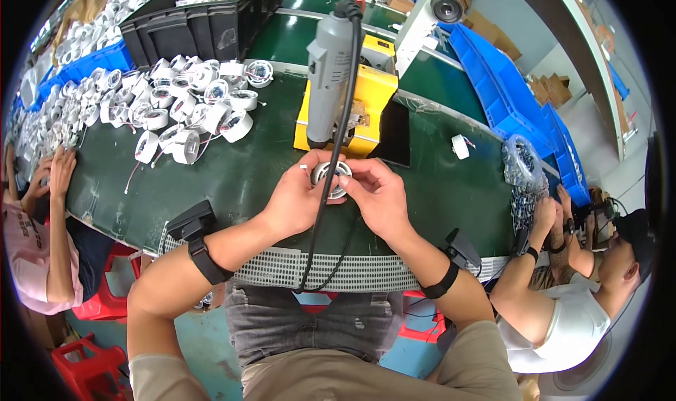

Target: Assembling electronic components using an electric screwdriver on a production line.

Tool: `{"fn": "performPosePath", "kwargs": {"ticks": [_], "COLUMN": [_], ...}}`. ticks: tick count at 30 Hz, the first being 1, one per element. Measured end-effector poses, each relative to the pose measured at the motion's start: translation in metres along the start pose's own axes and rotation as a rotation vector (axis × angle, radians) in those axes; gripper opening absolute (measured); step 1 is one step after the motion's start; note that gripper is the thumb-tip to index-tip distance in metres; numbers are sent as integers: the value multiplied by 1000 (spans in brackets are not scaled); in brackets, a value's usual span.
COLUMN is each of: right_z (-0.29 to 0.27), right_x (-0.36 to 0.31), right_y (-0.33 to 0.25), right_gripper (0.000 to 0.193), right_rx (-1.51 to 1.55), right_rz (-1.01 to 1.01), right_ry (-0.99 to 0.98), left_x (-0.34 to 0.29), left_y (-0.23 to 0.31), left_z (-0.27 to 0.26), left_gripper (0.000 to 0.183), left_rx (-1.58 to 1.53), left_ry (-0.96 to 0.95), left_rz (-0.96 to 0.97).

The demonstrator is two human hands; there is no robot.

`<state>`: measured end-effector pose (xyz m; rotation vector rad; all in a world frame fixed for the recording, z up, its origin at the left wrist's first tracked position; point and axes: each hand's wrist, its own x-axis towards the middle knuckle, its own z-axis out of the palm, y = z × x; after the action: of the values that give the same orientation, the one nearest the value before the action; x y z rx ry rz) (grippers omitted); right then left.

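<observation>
Between my two hands, just in front of the yellow machine, is a round white housing with an open, ringed face. My left hand grips its left side, fingers curled around the rim. From the right, my right hand pinches it, the thumb pressed onto the face. A black cable hangs across the housing and hides part of it. Above it stands a grey electric screwdriver, upright beside the yellow machine. Left of these lies a heap of similar white round housings, some trailing thin wires.
A black crate of white parts stands at the back left. Blue bins line the right side. One loose white piece lies right of the machine, near a clear plastic bag. Co-workers sit on both sides, hands at the green table.
</observation>
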<state>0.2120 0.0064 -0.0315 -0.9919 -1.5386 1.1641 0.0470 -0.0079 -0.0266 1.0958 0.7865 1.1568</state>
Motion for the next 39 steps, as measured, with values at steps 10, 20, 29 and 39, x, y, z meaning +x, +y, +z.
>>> {"fn": "performPosePath", "kwargs": {"ticks": [10,20,29,39], "right_z": [-11,-6,-16,-8], "right_x": [-11,-14,-9,-12], "right_y": [-38,-41,-37,-46], "right_gripper": [21,46,46,26], "right_rx": [235,136,221,169], "right_rz": [-126,-294,-218,-253], "right_ry": [-94,-259,-224,-142], "left_x": [-8,-6,-4,-3], "left_y": [9,10,6,5], "left_z": [-5,-1,-1,-1], "left_gripper": [30,35,32,30], "left_rx": [497,626,308,60], "left_ry": [66,36,-48,-49], "left_rz": [261,413,165,13]}}
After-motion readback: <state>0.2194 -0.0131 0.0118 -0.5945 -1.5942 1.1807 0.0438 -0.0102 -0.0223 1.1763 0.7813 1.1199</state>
